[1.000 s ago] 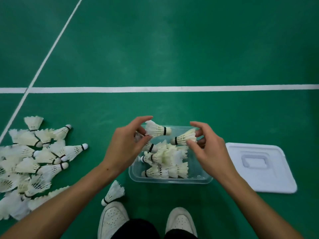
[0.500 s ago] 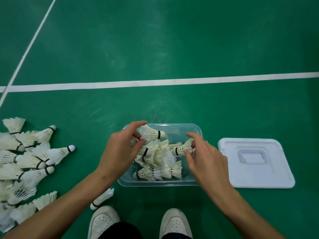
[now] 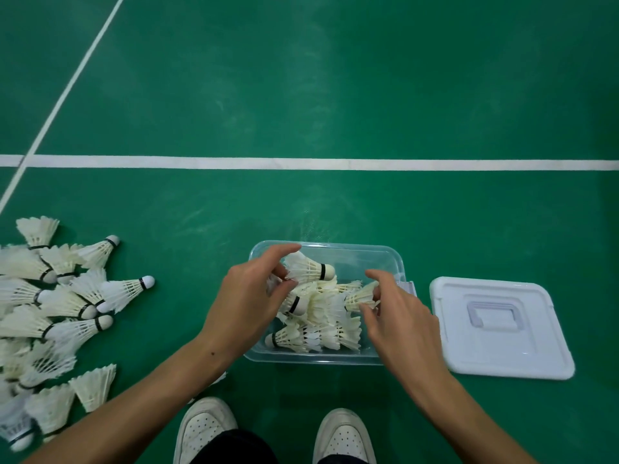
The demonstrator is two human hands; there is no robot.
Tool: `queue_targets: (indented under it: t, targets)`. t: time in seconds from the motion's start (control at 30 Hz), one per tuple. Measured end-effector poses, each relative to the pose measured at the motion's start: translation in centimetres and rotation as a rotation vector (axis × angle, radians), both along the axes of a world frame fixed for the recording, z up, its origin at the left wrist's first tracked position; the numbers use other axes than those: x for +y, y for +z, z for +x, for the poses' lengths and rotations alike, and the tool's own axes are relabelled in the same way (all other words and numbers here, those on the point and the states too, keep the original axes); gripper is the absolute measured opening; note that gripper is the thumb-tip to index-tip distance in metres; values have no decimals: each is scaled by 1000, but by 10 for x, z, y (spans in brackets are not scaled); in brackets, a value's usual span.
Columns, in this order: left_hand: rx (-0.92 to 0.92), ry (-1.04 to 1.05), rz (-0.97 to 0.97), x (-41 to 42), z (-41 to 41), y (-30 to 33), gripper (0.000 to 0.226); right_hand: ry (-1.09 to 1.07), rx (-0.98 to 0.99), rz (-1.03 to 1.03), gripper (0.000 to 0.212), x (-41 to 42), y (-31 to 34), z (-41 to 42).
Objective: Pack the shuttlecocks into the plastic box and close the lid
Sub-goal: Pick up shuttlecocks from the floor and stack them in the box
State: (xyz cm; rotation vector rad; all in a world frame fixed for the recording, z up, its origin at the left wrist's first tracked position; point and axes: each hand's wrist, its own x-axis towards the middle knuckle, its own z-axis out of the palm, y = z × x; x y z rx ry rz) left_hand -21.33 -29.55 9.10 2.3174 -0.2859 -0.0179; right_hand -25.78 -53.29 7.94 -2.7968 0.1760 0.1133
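A clear plastic box (image 3: pixel 375 254) stands on the green floor in front of me, with several white shuttlecocks lying inside. My left hand (image 3: pixel 246 303) is over the box's left side and pinches the feathers of a shuttlecock (image 3: pixel 310 267) whose cork points right. Over the right side, my right hand (image 3: pixel 398 316) grips another shuttlecock (image 3: pixel 360 296) low among those in the box. The white lid (image 3: pixel 502 329) lies flat on the floor just right of the box.
A large pile of loose shuttlecocks (image 3: pixel 53 309) covers the floor at the left. One more shuttlecock is partly hidden under my left forearm. My two white shoes (image 3: pixel 207 426) are at the bottom edge. White court lines (image 3: pixel 301 163) cross the floor beyond the box.
Both hands have come down with their shuttlecocks from above the box's rim into the box. The right-hand shuttlecock now sits among the packed ones.
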Motion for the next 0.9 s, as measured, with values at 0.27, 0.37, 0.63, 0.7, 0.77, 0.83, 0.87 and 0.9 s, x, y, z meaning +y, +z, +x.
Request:
queue_targets:
  t: [0.27, 0.37, 0.63, 0.7, 0.77, 0.83, 0.87, 0.9]
  targets:
    - [-1, -36, -24, 9, 1, 2, 58, -25, 158, 323, 58, 17, -30, 20]
    - [24, -33, -34, 6, 2, 3, 58, -23, 223, 324, 61, 20, -34, 25]
    - [-56, -264, 88, 0, 22, 1, 13, 62, 415, 329, 85, -3, -3, 30]
    - [-60, -351, 116, -2, 31, 4, 11, 86, 310, 296, 79, -13, 14, 33]
    - [-56, -451, 165, -7, 42, 9, 10, 103, 145, 358, 66, -22, 30, 38]
    - [-45, -543, 227, -15, 52, 16, 11, 162, 67, 447, 60, -26, 43, 41]
    - [-39, -581, 250, -21, 56, 20, 12, 210, 60, 459, 59, -25, 46, 43]
    - [-36, -613, 263, -26, 61, 23, 12, 262, 59, 445, 60, -23, 47, 43]
